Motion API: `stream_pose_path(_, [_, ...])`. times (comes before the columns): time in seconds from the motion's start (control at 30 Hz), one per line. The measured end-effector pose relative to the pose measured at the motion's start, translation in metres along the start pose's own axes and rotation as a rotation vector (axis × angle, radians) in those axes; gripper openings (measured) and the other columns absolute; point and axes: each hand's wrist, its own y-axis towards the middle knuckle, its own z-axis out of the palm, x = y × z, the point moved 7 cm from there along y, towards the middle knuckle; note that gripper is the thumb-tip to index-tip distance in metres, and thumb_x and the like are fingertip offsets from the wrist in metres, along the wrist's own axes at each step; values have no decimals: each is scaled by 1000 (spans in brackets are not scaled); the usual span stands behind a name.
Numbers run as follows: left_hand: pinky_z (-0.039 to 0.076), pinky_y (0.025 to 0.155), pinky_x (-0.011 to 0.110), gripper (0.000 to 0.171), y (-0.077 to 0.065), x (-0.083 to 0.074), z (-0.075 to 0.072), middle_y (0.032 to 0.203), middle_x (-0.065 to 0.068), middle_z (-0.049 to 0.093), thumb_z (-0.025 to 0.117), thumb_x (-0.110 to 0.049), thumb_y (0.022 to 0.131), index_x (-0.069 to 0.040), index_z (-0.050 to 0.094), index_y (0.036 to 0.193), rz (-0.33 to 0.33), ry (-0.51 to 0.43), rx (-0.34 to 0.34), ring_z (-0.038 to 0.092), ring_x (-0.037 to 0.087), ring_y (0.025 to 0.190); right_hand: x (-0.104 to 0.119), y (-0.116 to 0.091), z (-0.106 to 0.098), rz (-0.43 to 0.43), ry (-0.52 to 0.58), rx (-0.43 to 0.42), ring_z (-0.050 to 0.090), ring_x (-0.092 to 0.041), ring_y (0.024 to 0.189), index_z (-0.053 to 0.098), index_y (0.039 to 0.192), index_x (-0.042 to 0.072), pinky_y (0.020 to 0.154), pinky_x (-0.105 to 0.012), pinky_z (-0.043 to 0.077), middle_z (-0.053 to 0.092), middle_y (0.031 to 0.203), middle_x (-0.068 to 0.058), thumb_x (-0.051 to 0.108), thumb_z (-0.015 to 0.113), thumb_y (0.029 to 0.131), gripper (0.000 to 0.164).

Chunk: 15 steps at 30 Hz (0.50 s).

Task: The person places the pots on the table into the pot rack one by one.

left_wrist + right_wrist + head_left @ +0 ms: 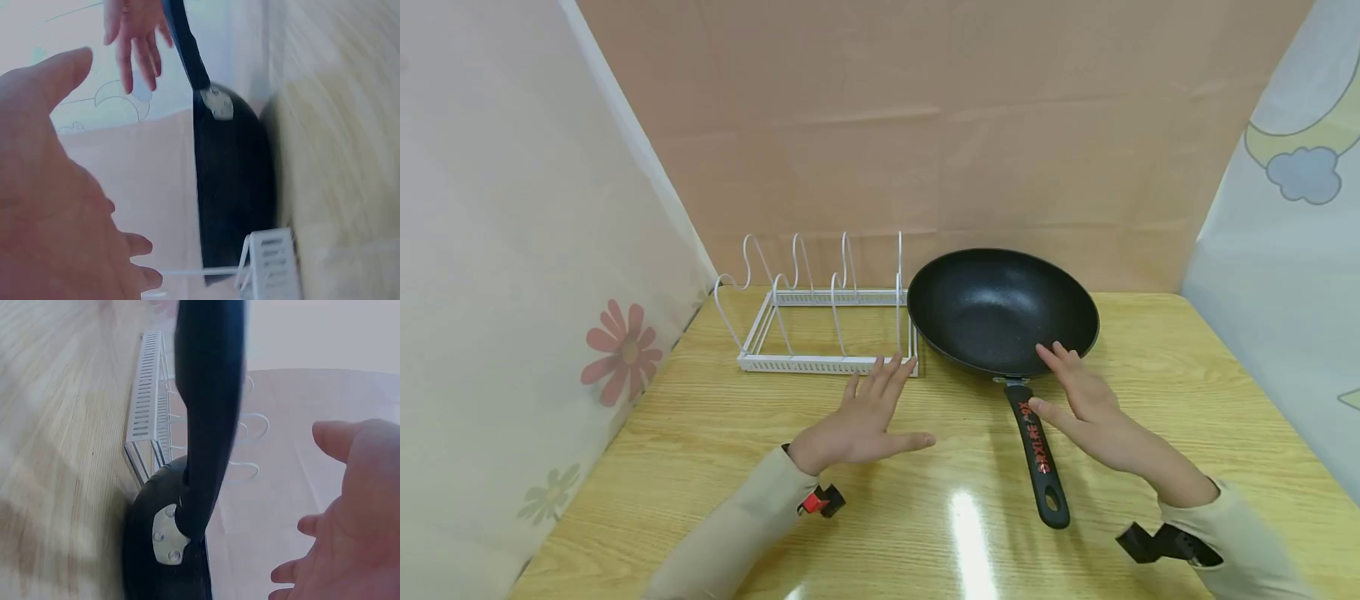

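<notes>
A black frying pan (992,308) with a deep bowl sits on the table, its long black handle (1037,454) pointing toward me and bearing red lettering. Left of the pan stands a white wire rack (827,364) with upright curved dividers. My left hand (865,425) hovers in front of the rack, fingers spread and holding nothing. My right hand (1093,417) is just right of the pan handle, fingers extended and empty, the fingertips overlapping the pan's near rim in the head view. In the right wrist view, the handle (209,412) runs beside the hand, apart from the fingers.
The wood-grain table (820,542) carries both pan and rack. A tan backdrop (1000,125) rises behind them. Pale patterned sheets close off both sides, with a red flower (622,354) on the left one. Small black devices are strapped to both wrists.
</notes>
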Motion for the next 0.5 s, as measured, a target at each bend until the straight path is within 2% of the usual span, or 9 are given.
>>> stream_pose_path(0.1, [5,115,63,97,4,-2,2,166,9,-3,53,-61,95,-17,-4,160,10,-147,17,-3,30,151,-7,-4,-5,49,101,25,-4,-56,143,1,159,9,97,-81,9,-4,161,-29,26,51,104,76])
stream_pose_path(0.27, [13,117,55,90,13,-5,15,165,11,2,53,-50,99,-11,-2,159,28,-449,86,3,27,151,-21,-12,-5,172,230,89,-2,-62,139,-9,156,3,93,-81,18,-5,156,-36,28,45,106,78])
stream_pose_path(0.4, [19,116,52,85,18,-6,33,164,10,8,50,-46,100,-13,0,159,-39,-693,174,10,28,150,-33,-16,1,239,328,164,5,-64,137,-8,152,-6,95,-79,20,0,153,-39,30,38,108,73])
stream_pose_path(0.5, [25,114,51,80,22,-9,46,162,11,18,47,-46,100,-14,4,159,-82,-831,222,22,31,147,-41,-18,10,271,469,235,2,-63,137,-9,151,-9,100,-79,13,-2,154,-39,32,31,109,71])
